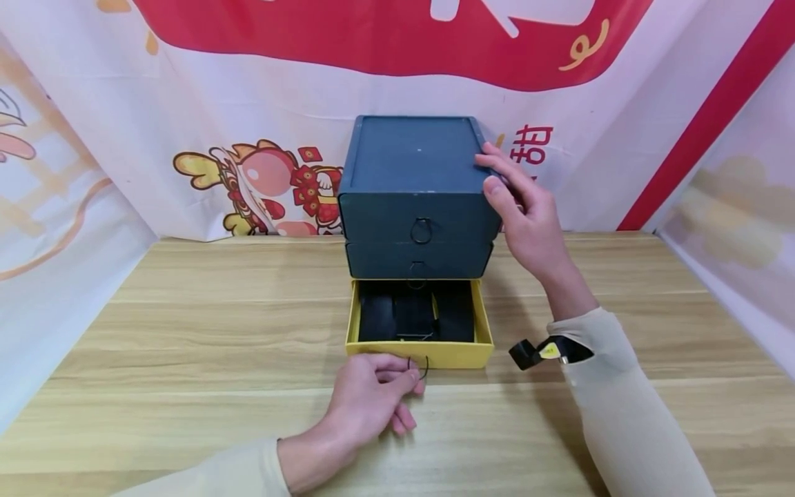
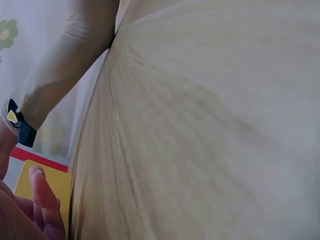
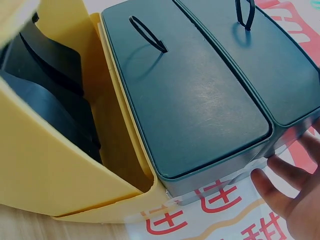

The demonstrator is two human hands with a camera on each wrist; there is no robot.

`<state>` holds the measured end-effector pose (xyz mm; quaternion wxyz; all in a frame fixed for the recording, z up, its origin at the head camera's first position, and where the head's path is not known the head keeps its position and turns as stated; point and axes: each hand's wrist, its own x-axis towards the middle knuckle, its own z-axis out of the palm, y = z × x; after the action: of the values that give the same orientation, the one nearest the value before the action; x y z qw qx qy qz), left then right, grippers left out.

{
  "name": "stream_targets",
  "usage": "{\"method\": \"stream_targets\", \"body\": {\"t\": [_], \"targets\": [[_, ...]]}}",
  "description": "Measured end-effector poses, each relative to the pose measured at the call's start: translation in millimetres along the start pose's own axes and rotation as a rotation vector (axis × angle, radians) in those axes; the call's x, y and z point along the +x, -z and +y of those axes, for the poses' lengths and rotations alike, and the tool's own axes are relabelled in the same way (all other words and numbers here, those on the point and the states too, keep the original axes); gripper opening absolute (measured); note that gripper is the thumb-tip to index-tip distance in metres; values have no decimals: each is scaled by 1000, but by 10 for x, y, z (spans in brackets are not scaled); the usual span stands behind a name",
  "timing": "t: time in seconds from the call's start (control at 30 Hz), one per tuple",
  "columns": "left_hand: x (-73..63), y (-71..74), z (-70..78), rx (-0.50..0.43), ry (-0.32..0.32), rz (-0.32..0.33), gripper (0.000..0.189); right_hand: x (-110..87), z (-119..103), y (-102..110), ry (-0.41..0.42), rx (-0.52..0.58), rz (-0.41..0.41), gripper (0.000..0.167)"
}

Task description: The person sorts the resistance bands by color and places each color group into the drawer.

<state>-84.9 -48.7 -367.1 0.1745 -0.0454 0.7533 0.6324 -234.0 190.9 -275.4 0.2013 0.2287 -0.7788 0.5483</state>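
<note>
A stack of two dark blue drawers (image 1: 419,217) stands on top of a pulled-out yellow drawer (image 1: 444,355) in the head view. Thumb and fingers of my left hand (image 1: 366,400) pinch the thin black loop pull (image 1: 426,369) at the yellow drawer's front. Dark, curved black items (image 3: 45,100) lie inside that drawer; their kind is unclear. My right hand (image 1: 534,224) rests on the upper right edge of the blue stack, its thumb near the front corner. In the right wrist view its fingers (image 3: 287,172) lie spread along the stack's side.
The wooden table (image 1: 217,331) extends around the drawers. Close behind them hangs a printed white and red cloth (image 1: 279,90), with more cloth at both sides. A black wrist camera (image 1: 528,353) juts from the right sleeve, beside the yellow drawer.
</note>
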Motion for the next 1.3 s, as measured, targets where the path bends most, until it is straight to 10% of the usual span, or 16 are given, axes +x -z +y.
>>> {"method": "stream_targets", "body": {"t": [1.3], "targets": [[774, 89, 311, -8, 18, 78, 21, 14, -10, 34, -11, -10, -21, 45]]}}
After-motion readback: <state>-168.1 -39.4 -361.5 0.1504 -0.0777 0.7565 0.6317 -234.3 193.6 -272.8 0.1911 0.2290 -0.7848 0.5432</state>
